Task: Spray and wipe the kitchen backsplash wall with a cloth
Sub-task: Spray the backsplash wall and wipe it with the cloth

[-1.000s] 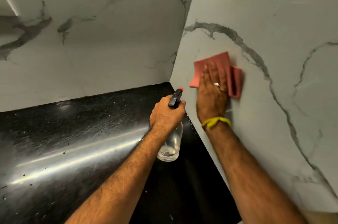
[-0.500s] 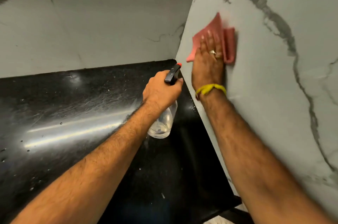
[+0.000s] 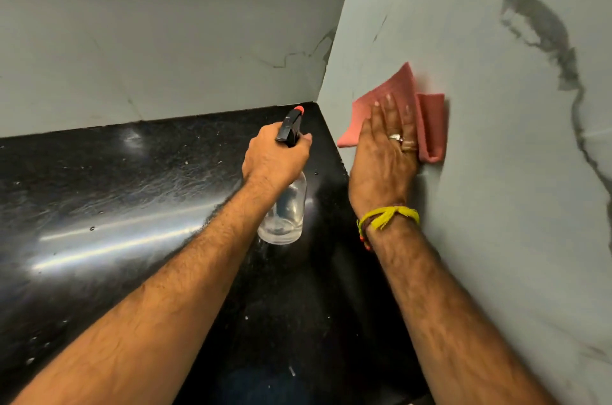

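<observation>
- The pink cloth (image 3: 427, 113), right of centre, is being pressed flat against the marble backsplash wall (image 3: 516, 173) by the right hand (image 3: 384, 153), fingers straight; its middle is being hidden.
- The spray bottle (image 3: 284, 206) is being gripped at centre by the left hand (image 3: 275, 159), its neck being covered, above the black counter (image 3: 99, 206).

Dim light, glare streaks on countertop (image 3: 99, 239)

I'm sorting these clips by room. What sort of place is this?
Most likely a home kitchen corner. A polished black stone countertop meets grey-veined white marble-look backsplash walls. The right hand presses a pink cloth flat on the wall, and the left hand holds a clear spray bottle.
</observation>
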